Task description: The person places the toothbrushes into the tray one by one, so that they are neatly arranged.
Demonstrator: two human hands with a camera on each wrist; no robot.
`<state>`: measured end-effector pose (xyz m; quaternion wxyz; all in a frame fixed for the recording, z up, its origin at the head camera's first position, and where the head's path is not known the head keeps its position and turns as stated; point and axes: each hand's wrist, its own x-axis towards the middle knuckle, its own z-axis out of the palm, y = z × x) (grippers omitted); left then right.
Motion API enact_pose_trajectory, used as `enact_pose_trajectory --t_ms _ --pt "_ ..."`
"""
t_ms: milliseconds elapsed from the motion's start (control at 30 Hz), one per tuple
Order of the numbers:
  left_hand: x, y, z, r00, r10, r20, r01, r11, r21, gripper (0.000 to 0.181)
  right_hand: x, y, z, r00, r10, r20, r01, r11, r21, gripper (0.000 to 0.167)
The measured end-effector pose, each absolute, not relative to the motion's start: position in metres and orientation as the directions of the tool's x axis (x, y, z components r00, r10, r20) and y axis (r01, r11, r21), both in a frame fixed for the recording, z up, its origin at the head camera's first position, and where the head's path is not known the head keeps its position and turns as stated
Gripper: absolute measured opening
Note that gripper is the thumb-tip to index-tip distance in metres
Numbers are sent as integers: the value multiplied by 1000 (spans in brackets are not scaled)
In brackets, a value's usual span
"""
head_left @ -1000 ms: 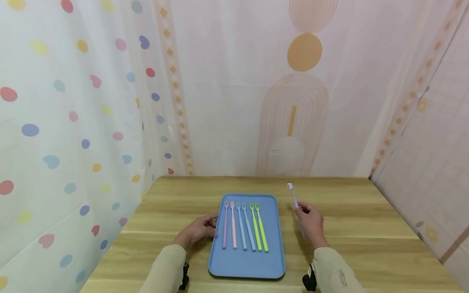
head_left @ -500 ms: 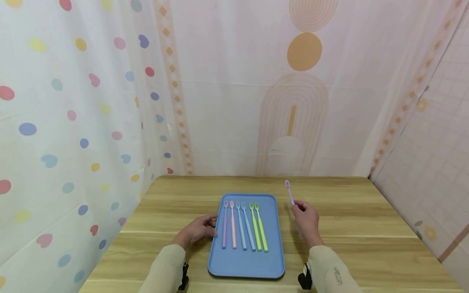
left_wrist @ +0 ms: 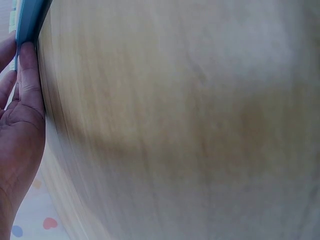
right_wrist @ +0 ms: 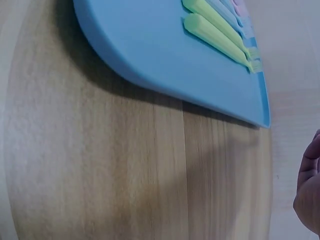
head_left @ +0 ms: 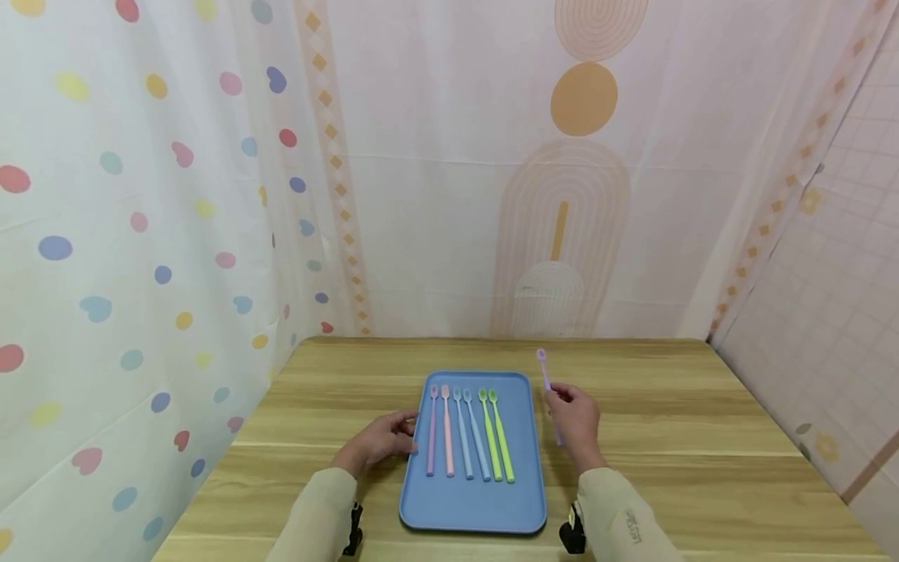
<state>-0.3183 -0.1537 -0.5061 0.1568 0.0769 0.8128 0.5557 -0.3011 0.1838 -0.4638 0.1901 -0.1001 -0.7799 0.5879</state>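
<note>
My right hand [head_left: 576,417] pinches a purple toothbrush [head_left: 545,373] by its handle, with the brush head up and away from me. It is above the table, just right of the blue tray [head_left: 470,507]. At the tray's left rim, my left hand [head_left: 379,441] holds the edge with thumb and fingers. On the tray lies a row of toothbrushes, heads at the far end: a purple one [head_left: 431,441], a pink one [head_left: 448,445], two light blue ones [head_left: 467,449] and two green ones [head_left: 502,445]. In the right wrist view only part of the right hand [right_wrist: 309,185] shows.
The wooden table [head_left: 688,437] extends to both sides of the tray. Behind it hangs a patterned curtain [head_left: 435,234], with a dotted curtain [head_left: 140,273] on the left and a pale checked one [head_left: 836,312] on the right.
My right hand has moved left with the purple toothbrush, closer to the tray. My left hand, the tray and the brushes on it have stayed put.
</note>
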Motion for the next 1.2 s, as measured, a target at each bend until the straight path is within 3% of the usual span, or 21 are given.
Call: enact_pose_trajectory --t_ms 200,600,1200 --pt "-317 -154 -506 -937 312 -156 -36 358 933 67 -300 172 -464 -897 385 216 -65 368 -927 21" --pt "-318 -154 -507 -940 305 -154 -34 365 930 67 -299 145 -474 -921 367 129 -6 317 -949 21" --pt "-317 -153 -505 -941 297 -163 -41 379 924 69 -289 128 -485 -915 381 131 12 350 -937 16"
